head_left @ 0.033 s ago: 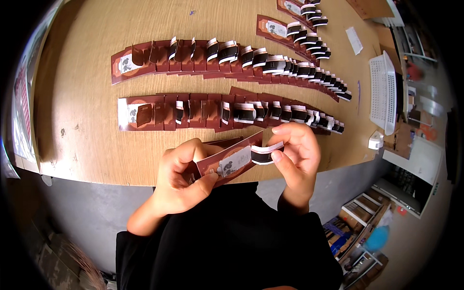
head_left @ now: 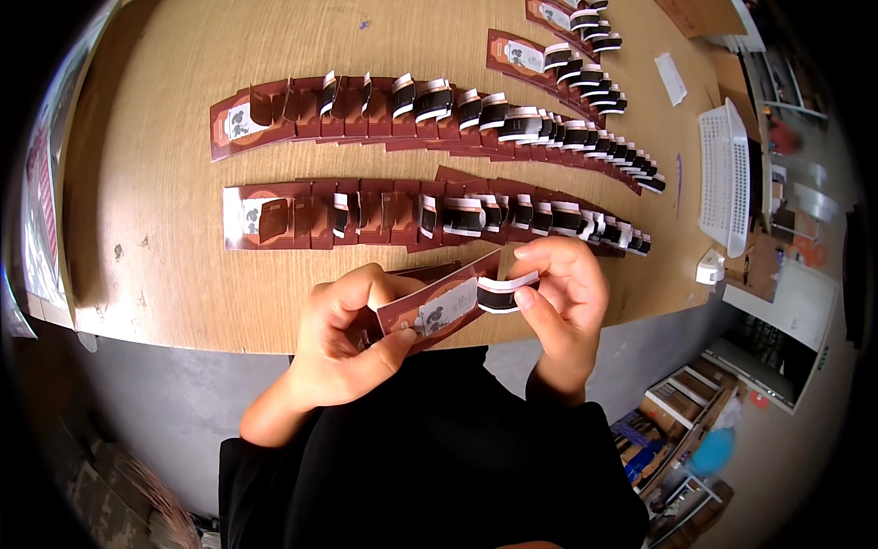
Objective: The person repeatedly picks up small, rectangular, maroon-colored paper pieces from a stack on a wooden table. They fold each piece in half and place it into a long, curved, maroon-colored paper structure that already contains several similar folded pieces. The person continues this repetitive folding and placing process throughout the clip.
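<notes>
My left hand (head_left: 346, 337) grips a dark red printed card (head_left: 402, 316) with a pale picture panel, thumb on its face and fingers behind. At the card's right end, a curled black strip with white edges (head_left: 498, 296) stands out. My right hand (head_left: 572, 293) pinches the strip's outer end between thumb and forefinger. Whether the strip is fixed to the card cannot be made out. Behind my left fingers lies another dark red piece (head_left: 430, 271), mostly hidden. Just beyond my hands runs a row of overlapping red cards (head_left: 320, 233), many bearing similar curled strips.
A second long row of cards (head_left: 343, 123) curves across the wooden table (head_left: 165, 302). Shorter fanned groups (head_left: 517, 55) lie at the far right. Near the right edge are a white slatted basket (head_left: 722, 174), a white strip of paper (head_left: 670, 79) and a small white box (head_left: 711, 266).
</notes>
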Demonstrator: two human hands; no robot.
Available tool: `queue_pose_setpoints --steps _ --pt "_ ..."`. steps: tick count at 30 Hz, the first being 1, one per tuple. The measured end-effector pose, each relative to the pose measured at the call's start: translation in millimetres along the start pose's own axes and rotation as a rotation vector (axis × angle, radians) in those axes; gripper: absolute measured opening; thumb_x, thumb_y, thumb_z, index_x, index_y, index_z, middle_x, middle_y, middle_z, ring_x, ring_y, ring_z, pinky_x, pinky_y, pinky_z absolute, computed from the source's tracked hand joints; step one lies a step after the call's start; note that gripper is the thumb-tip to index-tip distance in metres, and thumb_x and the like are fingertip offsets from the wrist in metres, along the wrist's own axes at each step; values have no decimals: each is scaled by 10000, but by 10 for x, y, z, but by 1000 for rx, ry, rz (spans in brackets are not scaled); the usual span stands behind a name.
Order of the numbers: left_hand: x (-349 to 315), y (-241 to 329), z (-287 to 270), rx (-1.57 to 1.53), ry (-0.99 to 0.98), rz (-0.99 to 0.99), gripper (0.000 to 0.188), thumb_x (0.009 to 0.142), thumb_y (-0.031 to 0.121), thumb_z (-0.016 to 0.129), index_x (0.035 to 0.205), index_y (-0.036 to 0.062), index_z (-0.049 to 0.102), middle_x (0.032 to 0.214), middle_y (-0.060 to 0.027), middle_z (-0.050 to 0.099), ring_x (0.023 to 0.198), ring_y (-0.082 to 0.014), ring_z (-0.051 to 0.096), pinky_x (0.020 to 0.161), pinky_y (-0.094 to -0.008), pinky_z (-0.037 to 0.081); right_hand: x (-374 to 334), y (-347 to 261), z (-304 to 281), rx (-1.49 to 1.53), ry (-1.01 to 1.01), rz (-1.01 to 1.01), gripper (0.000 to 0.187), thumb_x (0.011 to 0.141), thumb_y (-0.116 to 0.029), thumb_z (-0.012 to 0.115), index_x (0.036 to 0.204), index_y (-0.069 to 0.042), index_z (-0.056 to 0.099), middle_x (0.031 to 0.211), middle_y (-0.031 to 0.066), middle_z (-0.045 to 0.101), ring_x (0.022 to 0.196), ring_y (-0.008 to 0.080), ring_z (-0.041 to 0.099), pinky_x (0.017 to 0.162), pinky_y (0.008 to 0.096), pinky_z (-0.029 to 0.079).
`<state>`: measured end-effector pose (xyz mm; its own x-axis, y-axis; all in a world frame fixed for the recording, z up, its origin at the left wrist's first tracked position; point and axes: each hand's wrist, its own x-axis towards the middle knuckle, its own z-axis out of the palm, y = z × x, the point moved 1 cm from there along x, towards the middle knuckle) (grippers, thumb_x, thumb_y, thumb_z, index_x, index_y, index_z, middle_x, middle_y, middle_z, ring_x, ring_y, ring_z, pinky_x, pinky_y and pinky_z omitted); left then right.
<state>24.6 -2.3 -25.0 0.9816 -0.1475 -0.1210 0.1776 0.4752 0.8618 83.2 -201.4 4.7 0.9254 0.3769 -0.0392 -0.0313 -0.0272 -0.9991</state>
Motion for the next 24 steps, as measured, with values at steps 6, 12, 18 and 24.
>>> queue_pose_setpoints --steps 6,12,18,24 --pt "68 53 -92 -24 -147 -3 428 729 -9 623 1095 3 402 985 -88 559 752 -85 524 677 -228 431 126 -69 -112 -48 -65 12 179 757 67 529 936 58 531 890 96 558 799 114 529 719 232 421" --pt "64 57 -292 -15 -236 56 428 709 -3 625 1097 -17 444 1028 -132 578 713 -137 549 692 -267 460 849 -284 -510 -245 56 -119 126 784 18 529 909 20 544 810 29 574 722 62 515 662 181 404" --pt "-57 63 -488 -218 -194 18 363 721 68 633 1037 -20 479 1001 -185 586 733 -168 546 723 -310 457 1999 -94 -820 -583 62 -265 94 797 -57 577 867 4 592 794 15 615 732 36 531 655 180 400" --pt "-160 70 -655 -285 -106 35 345 742 136 639 1003 -16 472 963 -218 580 718 -179 548 683 -293 460 2315 144 -944 -632 -113 -99 74 820 -36 550 862 2 597 832 19 625 792 57 562 739 194 413"
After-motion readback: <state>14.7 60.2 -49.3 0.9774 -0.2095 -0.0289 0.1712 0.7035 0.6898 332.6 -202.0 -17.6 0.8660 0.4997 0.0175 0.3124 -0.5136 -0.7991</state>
